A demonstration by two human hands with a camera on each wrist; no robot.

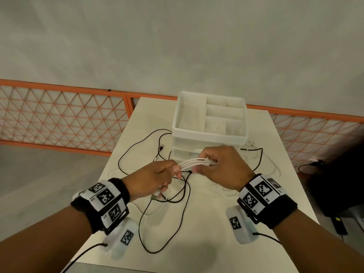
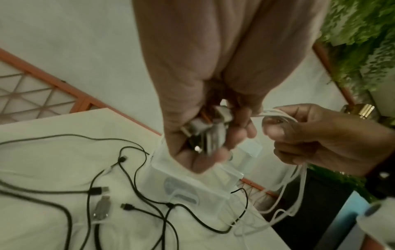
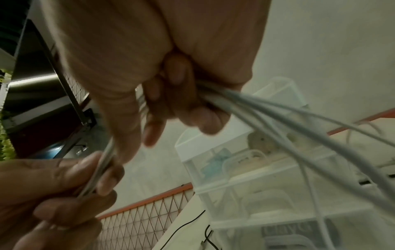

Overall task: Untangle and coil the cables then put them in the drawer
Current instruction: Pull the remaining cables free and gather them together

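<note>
**White cable bundle held between both hands above the table**

In the middle of the head view, the left hand (image 1: pixel 155 180) and the right hand (image 1: pixel 220 166) meet just in front of the drawer unit (image 1: pixel 208 123). Between them runs a bundle of white cable (image 1: pixel 197 161), several strands lying side by side. The left hand is clenched around one end of the bundle, thumb pressed over the strands; the left wrist view, at its centre, shows pale plug housings (image 2: pixel 213 133) gathered in that fist. The right hand grasps the other end with its fingers curled over the strands. In the right wrist view the white strands leave the right fist and sweep down toward the lower right of the frame, while others run to the left hand at lower left.

The drawer unit is a white translucent stack standing at the far middle of the white table (image 1: pixel 266 194). Its top is an open tray split into compartments; the drawers below it look closed.

Loose black cables (image 1: pixel 141 229) sprawl over the table below and to the left of the hands, looping from beside the drawer unit down toward the lower centre of the head view. The left wrist view, at lower left, shows several of their plugs lying on the table, among them a grey USB plug (image 2: pixel 103 208). Thin white cable loops also lie faintly on the table at right of the hands.

Behind the table, an orange lattice railing (image 1: pixel 65 115) crosses the frame.
</note>
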